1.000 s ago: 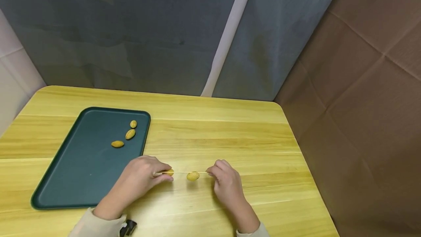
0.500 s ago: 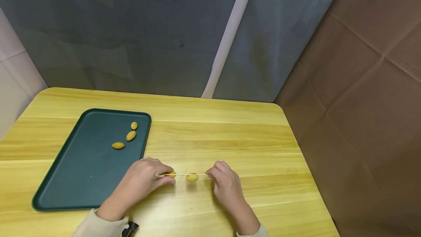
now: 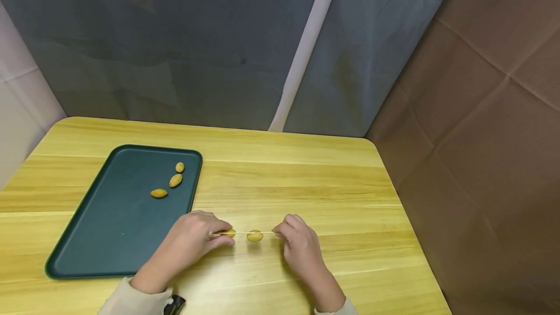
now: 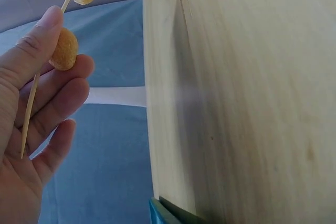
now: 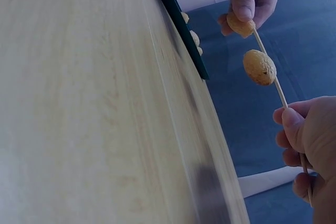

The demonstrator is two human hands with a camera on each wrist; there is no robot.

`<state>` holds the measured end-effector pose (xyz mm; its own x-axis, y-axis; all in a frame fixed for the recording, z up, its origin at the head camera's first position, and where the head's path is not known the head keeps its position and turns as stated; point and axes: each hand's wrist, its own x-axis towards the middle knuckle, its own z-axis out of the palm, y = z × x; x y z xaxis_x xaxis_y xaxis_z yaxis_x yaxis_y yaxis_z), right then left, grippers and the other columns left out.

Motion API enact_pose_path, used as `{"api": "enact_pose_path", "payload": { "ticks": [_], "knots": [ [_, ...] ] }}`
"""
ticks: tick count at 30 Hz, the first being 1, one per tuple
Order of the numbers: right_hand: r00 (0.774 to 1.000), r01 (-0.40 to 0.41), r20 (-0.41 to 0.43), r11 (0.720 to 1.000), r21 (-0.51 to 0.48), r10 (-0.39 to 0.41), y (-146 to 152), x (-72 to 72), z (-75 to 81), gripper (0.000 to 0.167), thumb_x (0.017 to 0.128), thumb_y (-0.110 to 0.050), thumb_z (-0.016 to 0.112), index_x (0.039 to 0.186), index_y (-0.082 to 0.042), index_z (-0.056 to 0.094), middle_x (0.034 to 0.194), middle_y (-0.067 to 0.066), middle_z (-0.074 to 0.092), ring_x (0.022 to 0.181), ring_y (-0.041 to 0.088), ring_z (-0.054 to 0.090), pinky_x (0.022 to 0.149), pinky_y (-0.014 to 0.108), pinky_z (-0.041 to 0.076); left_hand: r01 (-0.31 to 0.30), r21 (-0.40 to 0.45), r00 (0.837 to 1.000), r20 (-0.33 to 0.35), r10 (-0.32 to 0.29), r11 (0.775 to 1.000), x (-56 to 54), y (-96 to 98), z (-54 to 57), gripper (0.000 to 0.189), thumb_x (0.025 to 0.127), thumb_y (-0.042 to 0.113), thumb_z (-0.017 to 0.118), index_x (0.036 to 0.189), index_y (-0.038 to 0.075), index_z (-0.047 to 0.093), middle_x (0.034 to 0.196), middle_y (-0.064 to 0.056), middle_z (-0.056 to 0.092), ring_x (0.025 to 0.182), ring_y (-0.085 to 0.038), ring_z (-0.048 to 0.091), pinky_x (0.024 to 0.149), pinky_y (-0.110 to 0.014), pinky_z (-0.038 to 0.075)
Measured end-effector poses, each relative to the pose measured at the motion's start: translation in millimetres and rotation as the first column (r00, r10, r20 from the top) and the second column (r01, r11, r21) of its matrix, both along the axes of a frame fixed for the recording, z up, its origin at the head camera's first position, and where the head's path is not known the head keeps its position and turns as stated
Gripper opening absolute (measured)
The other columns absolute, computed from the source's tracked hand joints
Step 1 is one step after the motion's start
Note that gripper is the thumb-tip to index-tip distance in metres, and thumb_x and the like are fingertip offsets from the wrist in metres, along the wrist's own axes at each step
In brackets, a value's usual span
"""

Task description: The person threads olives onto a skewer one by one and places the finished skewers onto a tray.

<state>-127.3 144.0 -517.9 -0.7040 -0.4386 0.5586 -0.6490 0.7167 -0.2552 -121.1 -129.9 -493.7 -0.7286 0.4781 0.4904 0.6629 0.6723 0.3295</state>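
A thin wooden skewer (image 5: 281,92) is held roughly level between both hands, above the table. Two oval, yellow-brown, wrinkled pieces are on it; their exact kind is unclear. My left hand (image 3: 191,235) pinches one oval piece (image 4: 64,50) between thumb and fingers, the skewer's pointed end lying across its palm. Bare of any hand, the second oval piece (image 3: 255,236) sits on the skewer between the hands. My right hand (image 3: 302,244) pinches the skewer's right part with thumb and forefinger; in the right wrist view its tail runs under the other curled fingers.
A dark green tray (image 3: 109,237) lies on the left of the wooden table (image 3: 306,179). Near its right rim are three oval pieces (image 3: 176,180). Grey cloth (image 3: 197,62) hangs behind the table and brown cloth (image 3: 481,159) at its right.
My left hand has shifted slightly right with its oval piece, narrowing the gap to the other piece. The right hand keeps its pinch, nearly still. The head view has shifted a little.
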Motion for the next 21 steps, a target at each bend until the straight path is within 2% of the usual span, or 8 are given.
{"api": "enact_pose_path", "payload": {
  "ticks": [9, 21],
  "knots": [
    [1.000, -0.011, -0.006, 1.000, -0.006, 0.011, 1.2, 0.0, -1.7, 0.021, 0.075, 0.003, 0.084, 0.081, -0.013, 0.073, 0.076, -0.009, 0.054, 0.071, 0.005, 0.051, 0.058, 0.009, 0.040, 0.003, -0.016, 0.999, 0.036, -0.003, 1.000, 0.8, 2.8, 0.8, 0.022, 0.074, 0.034, 0.089, 0.088, 0.020, 0.081, 0.081, 0.012, 0.075, 0.070, -0.005, 0.067, 0.062, -0.028, 0.056],
    [1.000, 0.005, -0.007, 1.000, 0.000, -0.005, 0.0, -0.5, -1.9, 0.023, 0.075, 0.004, 0.084, 0.082, -0.014, 0.073, 0.076, -0.009, 0.053, 0.072, 0.005, 0.052, 0.058, 0.009, 0.041, 0.008, -0.006, 1.000, 0.001, -0.008, 1.000, -2.0, 8.3, -0.7, 0.023, 0.074, 0.035, 0.089, 0.088, 0.019, 0.080, 0.081, 0.011, 0.075, 0.070, -0.006, 0.067, 0.064, -0.029, 0.056]
  ]
}}
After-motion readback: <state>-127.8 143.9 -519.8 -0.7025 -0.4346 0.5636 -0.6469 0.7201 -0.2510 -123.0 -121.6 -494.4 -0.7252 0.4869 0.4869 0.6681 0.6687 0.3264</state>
